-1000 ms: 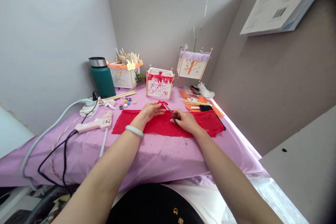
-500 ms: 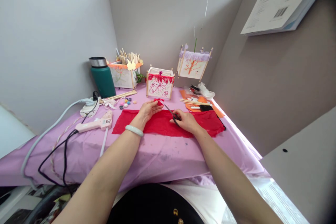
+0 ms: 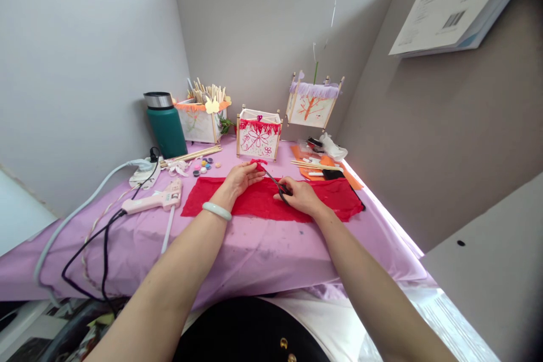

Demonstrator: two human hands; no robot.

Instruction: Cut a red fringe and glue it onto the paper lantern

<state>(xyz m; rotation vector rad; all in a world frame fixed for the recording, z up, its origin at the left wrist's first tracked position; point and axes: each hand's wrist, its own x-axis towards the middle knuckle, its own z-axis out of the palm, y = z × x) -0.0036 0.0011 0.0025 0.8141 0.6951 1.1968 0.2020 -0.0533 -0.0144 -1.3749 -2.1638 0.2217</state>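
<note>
Between the thumb and fingers of my left hand [image 3: 241, 179] is a small folded piece of red crepe paper [image 3: 259, 164]. My right hand [image 3: 300, 194] grips a pair of scissors [image 3: 279, 186] by the handles, and the blade tips reach the red piece at my left fingertips. Under both hands a long red crepe paper sheet [image 3: 263, 206] lies flat across the table. Just behind them stands a white paper lantern [image 3: 258, 138] on a stick frame, with a red fringe along its top and a flower drawing. Whether the blades are parted is too small to tell.
On the left are a pink glue gun [image 3: 155, 201] with cables, a green bottle [image 3: 167, 130] and a box of sticks [image 3: 201, 124]. A purple-fringed lantern [image 3: 313, 106] hangs at the back right, above orange paper [image 3: 354, 179], sticks and a plastic bag [image 3: 334, 148].
The red piece and the scissor tips have shifted very slightly at my left fingertips. Both hands keep nearly the same place; the other things have not moved.
</note>
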